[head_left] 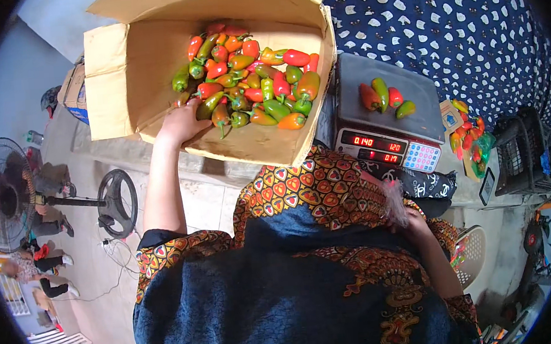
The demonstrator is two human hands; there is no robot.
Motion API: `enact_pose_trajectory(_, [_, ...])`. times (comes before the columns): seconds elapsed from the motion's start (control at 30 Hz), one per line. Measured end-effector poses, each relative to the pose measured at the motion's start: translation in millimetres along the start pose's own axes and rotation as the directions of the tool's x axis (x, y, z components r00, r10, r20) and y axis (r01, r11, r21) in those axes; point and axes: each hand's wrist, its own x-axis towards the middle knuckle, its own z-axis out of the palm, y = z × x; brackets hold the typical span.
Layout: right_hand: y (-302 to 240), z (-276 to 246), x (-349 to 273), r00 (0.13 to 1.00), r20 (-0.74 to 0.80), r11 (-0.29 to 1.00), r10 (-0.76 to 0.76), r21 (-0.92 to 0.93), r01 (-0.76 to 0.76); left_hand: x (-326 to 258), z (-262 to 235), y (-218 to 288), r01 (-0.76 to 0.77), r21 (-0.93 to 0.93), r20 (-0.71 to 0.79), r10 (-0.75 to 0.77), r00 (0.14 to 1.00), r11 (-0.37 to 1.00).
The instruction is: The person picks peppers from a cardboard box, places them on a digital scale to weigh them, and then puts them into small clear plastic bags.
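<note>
Holding my left hand [182,121] at the peppers [241,62] in the eleven-o'clock box [152,56] (can't tell if it's gripping), I judge them light, slippery, best held mid-body; my right hand [415,227] grips a plastic bag [394,203].

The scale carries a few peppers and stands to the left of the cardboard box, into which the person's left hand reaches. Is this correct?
Not quite: the side is wrong. The head view shows the scale, with a few peppers on it, to the right of the cardboard box, into which the person's left hand reaches.
</note>
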Motion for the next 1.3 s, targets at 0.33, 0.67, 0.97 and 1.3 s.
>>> enact_pose_trajectory(0.33, [17.8,-17.3,5.5,1.0,-0.029,1.0,-0.005,0.03,0.006,7.1,11.8,-9.2,-0.01,-0.048,-0.023,0.009,1.0,0.999])
enact_pose_trajectory(0.67, [11.0,-14.2,2.5,1.0,0.003,0.999,-0.02,-0.042,0.02,1.8,12.5,-4.5,0.005,-0.108,-0.038,-0.01,0.999,0.994])
enact_pose_trajectory(0.97, [11.9,-18.3,2.6,0.999,0.045,0.999,-0.004,-0.039,0.006,6.3,15.6,-7.3,-0.045,-0.192,-0.037,0.039,0.999,0.98])
enact_pose_trajectory(1.3, [17.4,-21.6,3.7,0.998,0.058,0.999,-0.024,-0.028,0.025,-7.6,-9.2,57.0,-0.343,-0.234,-0.454,0.21,0.866,0.91])
